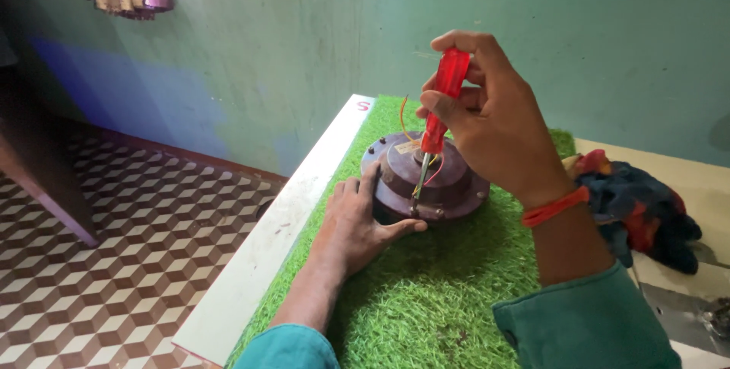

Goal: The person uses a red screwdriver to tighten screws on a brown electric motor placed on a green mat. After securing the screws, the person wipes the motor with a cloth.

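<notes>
Fingers of the right hand (487, 122) are closing tight around the red handle of a screwdriver (439, 118), holding it nearly upright with its tip pressing down at the near rim of a round brown motor housing (426, 175). The left hand (357, 221) is lying flat on the green turf mat (426, 293), fingers spread apart, thumb and forefinger bracing the housing's near-left side without gripping it. The housing is sitting toward the far edge of the mat, which is covering most of the desk (266, 251).

Judging from this, the blade could be slipping off the screw, since the shaft is leaning a little and the soft mat is letting the housing rock; a slip would be sending the tip toward the left thumb just beside it. Thin red and orange wires (407, 122) are looping out of the hub right next to the shaft, and they could be getting nicked.

A dark, multicoloured cloth (639, 209) is lying bunched near the right edge of the desk, well apart from the housing. Nothing is standing between the tool and the rim except those wires.
</notes>
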